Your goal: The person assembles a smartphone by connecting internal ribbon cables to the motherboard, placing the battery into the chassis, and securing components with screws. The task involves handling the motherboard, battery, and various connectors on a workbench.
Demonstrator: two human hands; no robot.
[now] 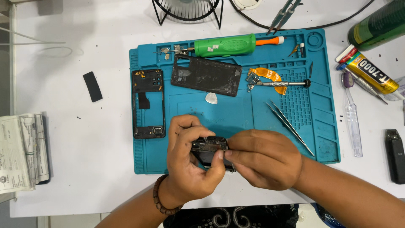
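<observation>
Head view, looking down at a white table w/ a teal repair mat (320,126) in the middle. Your left hand (190,162) is curled shut around a black phone body (209,148), gripping it from the left and underneath; your right hand (263,158) closes on the same piece from the right, thumb and fingertips pinching its near edge. The phone body sits between both hands, held over the mat's front edge. A beaded bracelet (162,198) circles your left wrist.

On the mat, beyond your hands: a black phone mid-frame (147,103) at left, a dark back cover (206,76) beside it, a small white pick (211,98) just in front of the cover. A green screwdriver (225,45) lies along the mat's far edge. An orange flex cable (265,74) and a metal driver (280,84) lie to the right, tweezers (291,126) nearer you. Off the mat, right: a clear toothbrush (352,114) and a glue tube (371,71).
</observation>
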